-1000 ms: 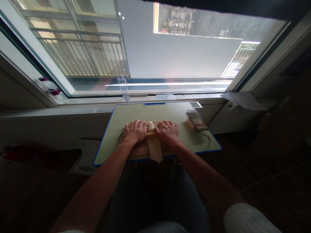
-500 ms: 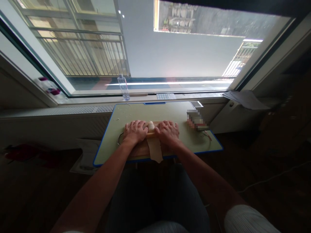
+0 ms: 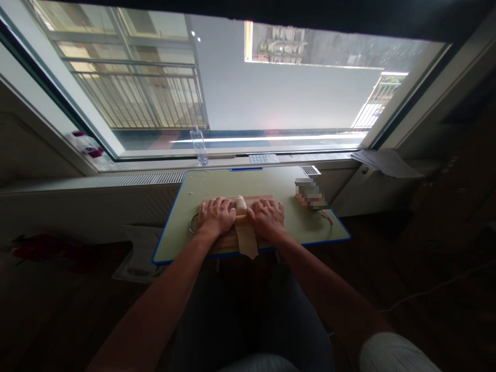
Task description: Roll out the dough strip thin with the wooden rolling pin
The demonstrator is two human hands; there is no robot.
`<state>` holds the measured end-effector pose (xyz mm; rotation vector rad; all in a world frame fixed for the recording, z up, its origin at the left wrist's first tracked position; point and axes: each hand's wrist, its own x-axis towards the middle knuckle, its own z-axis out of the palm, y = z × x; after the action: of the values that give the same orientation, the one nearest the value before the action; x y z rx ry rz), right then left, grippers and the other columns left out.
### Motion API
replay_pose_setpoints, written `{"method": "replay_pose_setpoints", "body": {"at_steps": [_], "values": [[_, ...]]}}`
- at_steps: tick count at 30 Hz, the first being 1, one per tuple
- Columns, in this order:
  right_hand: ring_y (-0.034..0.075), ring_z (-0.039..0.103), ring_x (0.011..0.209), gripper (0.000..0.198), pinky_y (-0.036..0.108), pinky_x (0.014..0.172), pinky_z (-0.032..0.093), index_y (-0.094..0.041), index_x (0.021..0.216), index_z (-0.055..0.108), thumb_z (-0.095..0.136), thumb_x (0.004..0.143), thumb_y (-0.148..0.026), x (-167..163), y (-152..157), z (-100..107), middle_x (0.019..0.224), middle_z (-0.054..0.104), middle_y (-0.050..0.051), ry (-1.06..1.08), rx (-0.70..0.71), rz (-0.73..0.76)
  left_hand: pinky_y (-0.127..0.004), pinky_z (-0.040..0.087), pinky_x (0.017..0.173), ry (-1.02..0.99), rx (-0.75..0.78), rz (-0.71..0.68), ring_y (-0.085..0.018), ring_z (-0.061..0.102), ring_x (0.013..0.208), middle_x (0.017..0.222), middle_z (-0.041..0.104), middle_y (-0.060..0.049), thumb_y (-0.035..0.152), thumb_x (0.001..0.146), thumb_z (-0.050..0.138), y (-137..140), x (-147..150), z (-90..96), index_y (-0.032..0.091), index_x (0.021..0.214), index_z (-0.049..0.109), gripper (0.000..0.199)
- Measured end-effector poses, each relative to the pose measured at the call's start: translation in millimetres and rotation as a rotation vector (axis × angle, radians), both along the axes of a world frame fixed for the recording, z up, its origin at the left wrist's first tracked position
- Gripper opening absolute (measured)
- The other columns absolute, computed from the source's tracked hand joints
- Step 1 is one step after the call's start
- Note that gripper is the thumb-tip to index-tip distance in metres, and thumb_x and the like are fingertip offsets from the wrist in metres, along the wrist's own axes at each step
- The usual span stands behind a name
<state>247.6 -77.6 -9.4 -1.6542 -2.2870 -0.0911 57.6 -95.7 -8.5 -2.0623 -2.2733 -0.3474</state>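
A wooden rolling pin (image 3: 242, 219) lies crosswise over a long strip of dough (image 3: 247, 243). My left hand (image 3: 216, 215) presses on the pin's left part, its fingers over it. On the right part my right hand (image 3: 266, 216) rests likewise, palm down. Between the hands a thicker, pale piece of the dough shows beyond the pin. The flattened strip runs toward me and hangs over the near edge. Under it all is a wooden cutting board (image 3: 225, 242) with a metal handle at its left. The pin's ends are hidden by my hands.
The board is on a small green table (image 3: 174, 237) with a blue rim. A blurred-out item (image 3: 311, 194) lies at the right. On the windowsill stand a clear bottle (image 3: 199, 147) and papers (image 3: 387, 163); a second bottle (image 3: 88, 144) is at the left.
The view has tilted slightly, so the table sits a little differently in the picture. The rolling pin has shifted slightly toward me under both hands.
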Motion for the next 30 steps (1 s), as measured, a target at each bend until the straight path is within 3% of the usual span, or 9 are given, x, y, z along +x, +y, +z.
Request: {"method": "replay_pose_setpoints", "body": {"at_steps": [30], "values": [[0.031, 0.059, 0.122, 0.042, 0.050, 0.111, 0.029, -0.025, 0.115, 0.075, 0.048, 0.112, -0.056, 4.2, -10.4, -5.6, 0.129, 0.075, 0.012, 0.029, 0.075, 0.018, -0.052, 0.041, 0.115, 0.006, 0.093, -0.019, -0.033, 0.061, 0.130, 0.142, 0.073, -0.008, 0.044, 0.103, 0.048, -9.2, 1.9, -5.7, 0.029, 0.129, 0.074, 0.040]]}}
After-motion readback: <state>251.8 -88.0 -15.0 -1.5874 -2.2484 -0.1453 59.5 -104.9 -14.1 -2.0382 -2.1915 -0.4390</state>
